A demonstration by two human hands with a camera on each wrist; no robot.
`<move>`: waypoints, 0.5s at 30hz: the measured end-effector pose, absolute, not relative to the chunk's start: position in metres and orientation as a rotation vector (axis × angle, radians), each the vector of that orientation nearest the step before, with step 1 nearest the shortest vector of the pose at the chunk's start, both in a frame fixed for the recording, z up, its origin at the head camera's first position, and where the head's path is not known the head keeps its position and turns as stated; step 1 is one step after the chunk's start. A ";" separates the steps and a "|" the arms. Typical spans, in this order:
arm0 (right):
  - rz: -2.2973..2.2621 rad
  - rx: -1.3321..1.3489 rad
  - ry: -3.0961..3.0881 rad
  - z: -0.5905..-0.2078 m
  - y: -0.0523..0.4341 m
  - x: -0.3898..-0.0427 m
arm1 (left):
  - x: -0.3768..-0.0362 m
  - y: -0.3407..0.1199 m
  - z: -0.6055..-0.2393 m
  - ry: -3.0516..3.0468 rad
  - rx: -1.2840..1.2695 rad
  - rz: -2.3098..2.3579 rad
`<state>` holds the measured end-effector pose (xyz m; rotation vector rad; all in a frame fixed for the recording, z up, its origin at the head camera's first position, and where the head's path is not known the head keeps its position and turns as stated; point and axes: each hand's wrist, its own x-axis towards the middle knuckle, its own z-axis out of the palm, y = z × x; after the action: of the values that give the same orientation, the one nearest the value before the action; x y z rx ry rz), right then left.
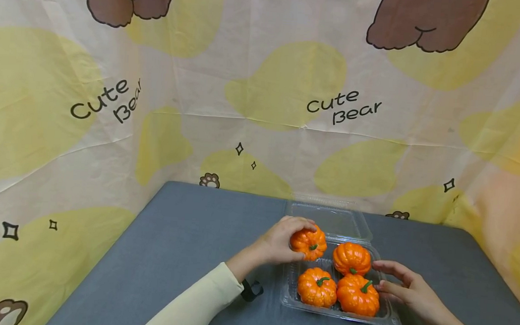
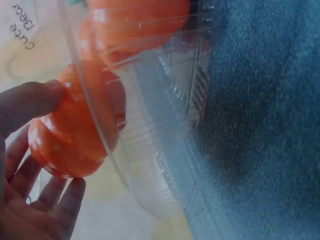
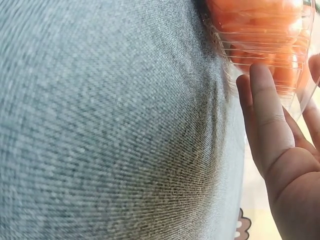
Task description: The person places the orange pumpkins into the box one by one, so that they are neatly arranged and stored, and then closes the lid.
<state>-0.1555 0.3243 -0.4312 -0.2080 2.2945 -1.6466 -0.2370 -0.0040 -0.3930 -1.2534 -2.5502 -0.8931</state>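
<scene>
A clear plastic clamshell tray (image 1: 390, 319) lies on the grey table (image 1: 170, 246), its lid (image 1: 332, 220) folded open behind it. Three small orange pumpkins sit in it: back right (image 1: 351, 258), front left (image 1: 317, 287), front right (image 1: 358, 295). My left hand (image 1: 282, 241) grips a fourth pumpkin (image 1: 308, 242) (image 2: 70, 135) over the tray's back left corner, thumb and fingers curled round it. My right hand (image 1: 406, 288) rests with straight fingers (image 3: 265, 110) against the tray's right wall (image 3: 270, 47).
A cloth backdrop (image 1: 264, 93) printed with bears and yellow patches rises behind and to both sides of the table. Bare grey tabletop stretches to the left of the tray. A black strap (image 1: 252, 290) shows at the left wrist.
</scene>
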 end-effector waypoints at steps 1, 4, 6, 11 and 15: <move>-1.647 -0.208 2.295 -0.431 0.324 -0.155 | -0.237 -0.003 -0.394 -2.558 -1.258 -0.878; -1.643 -0.200 2.299 -0.431 0.324 -0.155 | -0.235 -0.002 -0.395 -2.578 -1.266 -0.853; -1.642 -0.197 2.302 -0.431 0.324 -0.155 | -0.234 -0.001 -0.395 -2.582 -1.271 -0.841; -1.638 -0.198 2.307 -0.432 0.323 -0.154 | -0.234 0.002 -0.397 -2.598 -1.281 -0.774; -1.640 -0.198 2.306 -0.431 0.323 -0.155 | -0.233 0.003 -0.396 -2.615 -1.290 -0.694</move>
<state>-0.1546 0.3230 -0.4310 -0.1983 2.3064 -1.6403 -0.2326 0.0034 -0.3959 -1.2904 -2.6153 -0.6941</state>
